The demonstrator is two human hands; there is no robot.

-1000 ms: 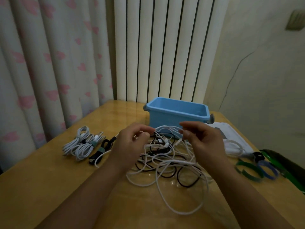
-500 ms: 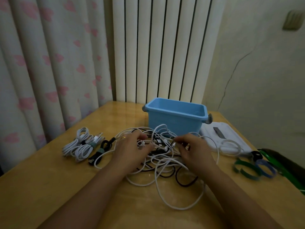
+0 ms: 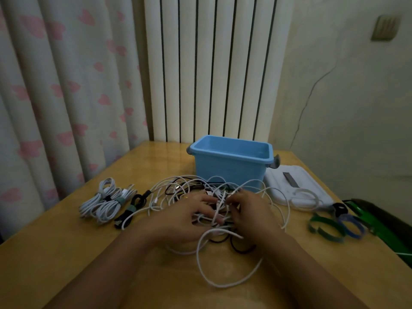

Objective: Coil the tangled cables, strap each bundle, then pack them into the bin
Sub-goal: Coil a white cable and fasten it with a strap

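**Untangling: work 1 strand free at a time**

Both hands are down in the tangle (image 3: 214, 210) on the table (image 3: 55, 253). The left hand (image 3: 185, 216) lies over the pile's left half with its fingers curled among white strands; the right hand (image 3: 253, 211) mirrors it, fingertips bent into the knot just beside the left ones. Each appears to pinch white cable, but which strand, and how firmly, I cannot tell, since the fingertips are blurred and partly buried.

From the grip, the bin (image 3: 231, 166) stands just beyond, open and with nothing visible inside. Well to the left of the grip lie 3 strapped bundles (image 3: 107, 202), 2 white and 1 black. To the right sit loose straps (image 3: 334, 224), green and blue, and beyond them a white lid (image 3: 296, 186) with a cable loop lying on it. A long white loop (image 3: 223, 264) trails from the grip toward the person.

The step in hand looks like freeing 1 cable from the mass. To do it well, I would find a plug end first and feed it back through the loops rather than pulling the middle, which likely tightens the knot. Lifting the chosen strand above the pile should show its crossings. Black cables run under the white ones, so they are better left until the white ones are out.
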